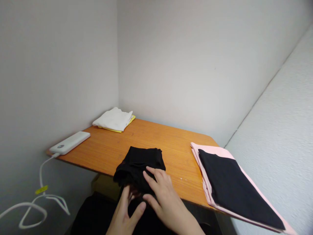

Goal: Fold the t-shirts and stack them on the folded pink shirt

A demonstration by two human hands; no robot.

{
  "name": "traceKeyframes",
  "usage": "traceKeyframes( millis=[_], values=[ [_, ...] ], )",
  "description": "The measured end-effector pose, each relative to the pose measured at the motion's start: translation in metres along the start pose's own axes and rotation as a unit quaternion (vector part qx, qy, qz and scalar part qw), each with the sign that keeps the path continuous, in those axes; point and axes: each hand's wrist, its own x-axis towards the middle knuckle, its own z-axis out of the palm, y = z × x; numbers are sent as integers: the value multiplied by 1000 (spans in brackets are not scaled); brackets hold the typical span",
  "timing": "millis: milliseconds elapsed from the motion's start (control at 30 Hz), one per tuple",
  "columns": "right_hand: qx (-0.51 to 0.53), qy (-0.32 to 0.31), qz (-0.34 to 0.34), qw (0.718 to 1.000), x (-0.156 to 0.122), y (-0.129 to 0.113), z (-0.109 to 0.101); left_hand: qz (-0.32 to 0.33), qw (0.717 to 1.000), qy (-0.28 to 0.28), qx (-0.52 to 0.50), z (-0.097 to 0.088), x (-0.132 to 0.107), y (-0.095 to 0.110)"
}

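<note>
A black garment (140,164) lies bunched at the near edge of the wooden table (151,140), part of it hanging over the edge. My right hand (162,194) rests flat on its near part, fingers spread and pointing left. My left hand (126,210) comes up from below the table edge, fingers against the hanging cloth and thumb touching my right hand. Neither hand clearly pinches the fabric.
A folded black cloth (232,186) lies on pink folded cloths (207,150) at the right, overhanging the table. A folded white cloth (113,119) on a yellow one sits at the far left corner. A white power bank (69,142) with a cable (41,195) lies left. Walls enclose the table.
</note>
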Motion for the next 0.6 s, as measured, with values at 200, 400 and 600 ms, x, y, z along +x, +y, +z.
traceKeyframes(
  millis=[200, 400, 600],
  values=[
    [41, 54, 24, 997, -11, -10, 0, -7, 995, -53, -78, 16, -9, 29],
    [70, 135, 16, 988, -29, -28, -31, -5, 995, 61, -74, 12, -16, 63],
    [-20, 286, 123, 950, -54, -13, -88, 96, 983, 149, 38, -47, 14, 90]
  ],
)
